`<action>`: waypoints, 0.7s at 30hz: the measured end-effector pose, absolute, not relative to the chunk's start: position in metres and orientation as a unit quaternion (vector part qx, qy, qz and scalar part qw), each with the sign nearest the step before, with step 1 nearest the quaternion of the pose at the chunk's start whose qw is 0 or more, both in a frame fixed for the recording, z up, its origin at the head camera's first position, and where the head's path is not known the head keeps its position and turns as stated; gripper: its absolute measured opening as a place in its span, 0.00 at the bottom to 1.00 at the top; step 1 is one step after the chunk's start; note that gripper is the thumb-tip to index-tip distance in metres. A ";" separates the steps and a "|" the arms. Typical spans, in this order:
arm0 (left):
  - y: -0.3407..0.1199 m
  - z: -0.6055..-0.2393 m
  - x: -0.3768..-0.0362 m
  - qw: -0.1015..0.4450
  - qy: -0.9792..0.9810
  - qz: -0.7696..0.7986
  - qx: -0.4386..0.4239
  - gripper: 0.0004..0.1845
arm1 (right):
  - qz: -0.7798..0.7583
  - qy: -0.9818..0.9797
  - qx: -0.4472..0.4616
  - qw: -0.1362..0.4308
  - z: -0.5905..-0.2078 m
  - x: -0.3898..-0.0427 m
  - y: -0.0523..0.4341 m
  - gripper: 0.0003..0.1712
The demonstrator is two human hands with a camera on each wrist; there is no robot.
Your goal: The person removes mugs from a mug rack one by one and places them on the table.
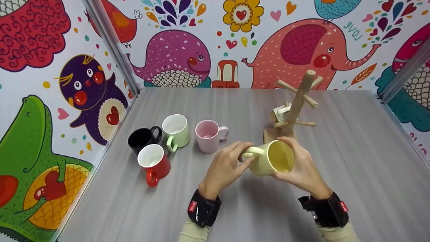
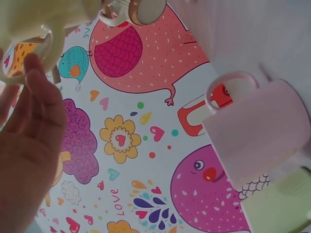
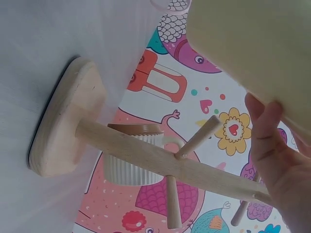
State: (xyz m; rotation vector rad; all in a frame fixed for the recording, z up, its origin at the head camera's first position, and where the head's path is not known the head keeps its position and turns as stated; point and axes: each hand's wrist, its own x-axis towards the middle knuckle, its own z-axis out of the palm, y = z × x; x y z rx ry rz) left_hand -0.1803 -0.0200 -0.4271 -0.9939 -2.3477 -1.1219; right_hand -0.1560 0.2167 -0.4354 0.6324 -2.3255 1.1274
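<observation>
Pale yellow mug (image 1: 270, 158), tipped on its side above the grey table (image 1: 352, 161), sits between my hands: my left hand (image 1: 225, 167) pinches the handle, my right hand (image 1: 300, 168) curls around the rim. The wooden mug tree (image 1: 295, 104) stands just behind; I judge a careless swing could knock its pegs and topple it.

Bare table (image 1: 352, 174) lay open from 3 to 6 o'clock of the yellow mug (image 1: 271, 158), giving either hand free passage there. At 12 o'clock the wooden rack (image 1: 295, 107) stood just behind, its pegs jutting sideways, with a white cup (image 1: 280, 113) hanging on its far side. At 9 to 10 o'clock four mugs blocked the way: pink (image 1: 207, 135) nearest, then green (image 1: 176, 131), black (image 1: 142, 138) and red (image 1: 155, 163). Walls closed in left, right and behind.
</observation>
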 end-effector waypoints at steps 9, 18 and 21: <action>-0.017 -0.427 -0.178 0.147 -0.824 -0.417 -0.354 0.15 | 0.412 -0.851 0.244 0.218 -0.435 -0.156 0.217 0.48; -0.017 -0.430 -0.176 0.120 -0.836 -0.414 -0.340 0.13 | 0.415 -0.852 0.253 0.196 -0.437 -0.156 0.216 0.48; -0.016 -0.431 -0.176 0.115 -0.840 -0.410 -0.336 0.14 | 0.411 -0.851 0.260 0.197 -0.437 -0.156 0.217 0.48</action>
